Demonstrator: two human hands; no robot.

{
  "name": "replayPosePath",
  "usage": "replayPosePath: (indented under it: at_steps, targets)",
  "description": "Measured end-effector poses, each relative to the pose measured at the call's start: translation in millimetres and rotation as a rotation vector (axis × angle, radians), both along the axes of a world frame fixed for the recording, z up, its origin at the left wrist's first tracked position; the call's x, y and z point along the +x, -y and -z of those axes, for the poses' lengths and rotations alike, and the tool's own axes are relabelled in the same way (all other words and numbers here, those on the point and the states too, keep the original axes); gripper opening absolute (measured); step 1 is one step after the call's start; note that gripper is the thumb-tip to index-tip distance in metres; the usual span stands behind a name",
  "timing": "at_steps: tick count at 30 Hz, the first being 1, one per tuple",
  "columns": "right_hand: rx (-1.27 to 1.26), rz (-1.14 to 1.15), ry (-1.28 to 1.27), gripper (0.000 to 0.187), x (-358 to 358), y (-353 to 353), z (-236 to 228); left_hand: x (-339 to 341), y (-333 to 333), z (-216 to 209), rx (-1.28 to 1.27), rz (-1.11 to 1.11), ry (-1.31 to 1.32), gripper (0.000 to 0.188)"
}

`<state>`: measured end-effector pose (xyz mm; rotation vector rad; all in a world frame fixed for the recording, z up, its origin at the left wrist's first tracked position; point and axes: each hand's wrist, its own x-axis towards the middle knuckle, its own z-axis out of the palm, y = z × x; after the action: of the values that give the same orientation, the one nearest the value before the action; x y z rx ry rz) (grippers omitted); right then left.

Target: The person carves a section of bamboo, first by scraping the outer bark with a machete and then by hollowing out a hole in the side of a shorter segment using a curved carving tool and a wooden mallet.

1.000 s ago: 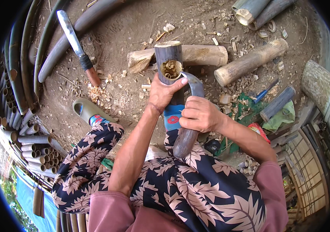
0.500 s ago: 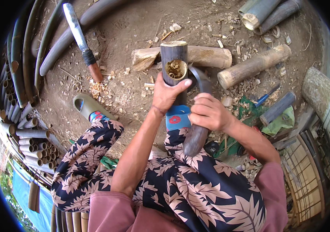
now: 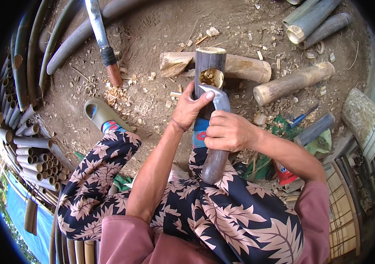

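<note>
- the left hand (image 3: pixel 190 108) is wrapped around the dark bamboo tube (image 3: pixel 209 70), which stands upright on the dirt ground (image 3: pixel 152 35) before the person's knees, touching a pale log (image 3: pixel 240 66) behind it.
- the right hand (image 3: pixel 227 131) is closed on the handle of a curved knife (image 3: pixel 217 132); its blade tip sits at the tube's cut opening.
- a machete (image 3: pixel 101 39) lies toward the ground's far left edge.
- a green sandal (image 3: pixel 101 114) sits left of the knees.
</note>
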<state>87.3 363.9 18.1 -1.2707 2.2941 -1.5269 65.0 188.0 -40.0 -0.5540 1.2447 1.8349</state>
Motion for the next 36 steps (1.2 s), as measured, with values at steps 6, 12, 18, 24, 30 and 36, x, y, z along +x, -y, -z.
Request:
replayPosePath:
  at_steps: [6,12,18,24,30,36]
  targets:
    - [0.098,0.000,-0.152,0.014,0.8,1.6,24.4,-4.3,-6.8,-6.4,-0.317,0.171,-0.185,0.062]
    - [0.079,0.049,-0.058,0.016,-5.3,1.2,9.2,0.7,-15.4,-11.2,-0.364,0.035,-0.220,0.083]
    - [-0.643,0.839,0.761,0.017,-69.1,-8.8,-24.1,-9.6,-20.9,-32.0,-0.301,-0.072,-0.219,0.092]
    - [-0.647,0.949,0.822,0.016,-82.2,-11.6,-17.6,-16.8,-45.7,-9.0,-0.533,-0.026,-0.109,0.095]
    - [-0.686,0.855,1.048,0.015,-96.3,-15.9,2.8,-14.3,-42.2,-13.0,-0.561,-0.030,-0.009,0.098]
    - [-0.543,0.749,1.154,0.016,-120.4,-19.0,8.9,-17.7,-30.6,-28.9,-0.477,0.083,-0.019,0.090]
